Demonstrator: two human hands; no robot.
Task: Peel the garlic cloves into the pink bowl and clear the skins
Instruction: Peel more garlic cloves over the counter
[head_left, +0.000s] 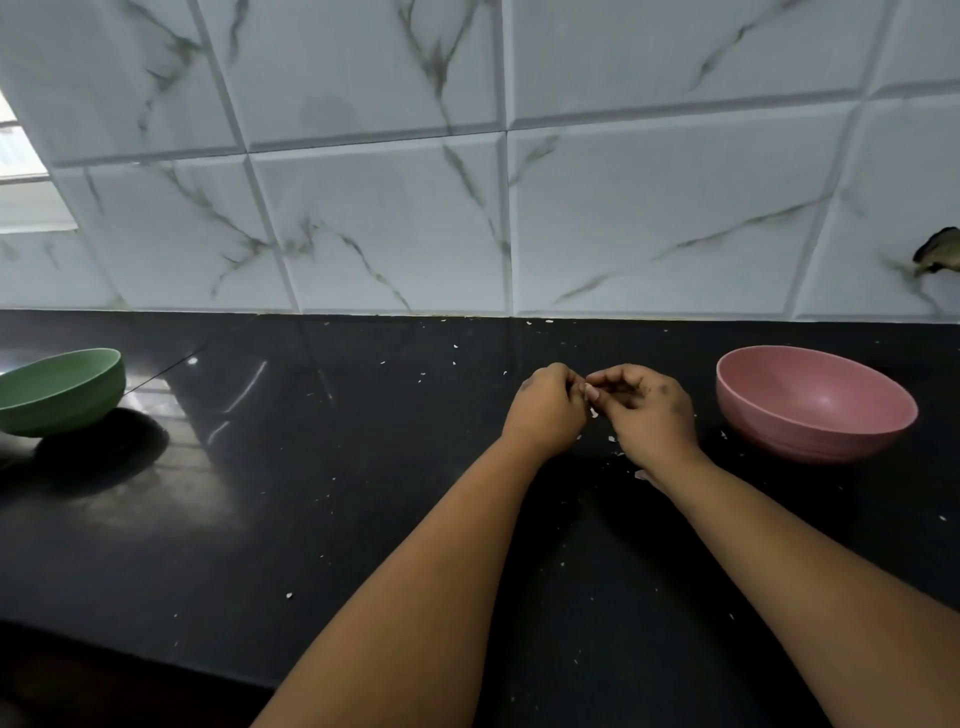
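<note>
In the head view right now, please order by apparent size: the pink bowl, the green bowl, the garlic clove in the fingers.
1. pink bowl
2. green bowl, cut by the frame edge, so its rank is unsure
3. garlic clove, barely visible between both hands' fingers

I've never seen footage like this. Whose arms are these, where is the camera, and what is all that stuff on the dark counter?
There is no machine here: these are a person's two bare arms, filmed by one wide-angle camera worn on the head and looking down at the work. The left hand and right hand meet over a black countertop, fingers curled together around something small and pale, most likely a garlic clove being peeled, though it is mostly hidden. To the right stands a pink bowl; what shows of its inside looks empty. At the far left sits a green bowl. The white flecks scattered over the counter are bits of garlic skin. Behind is a marbled tile wall.
</note>
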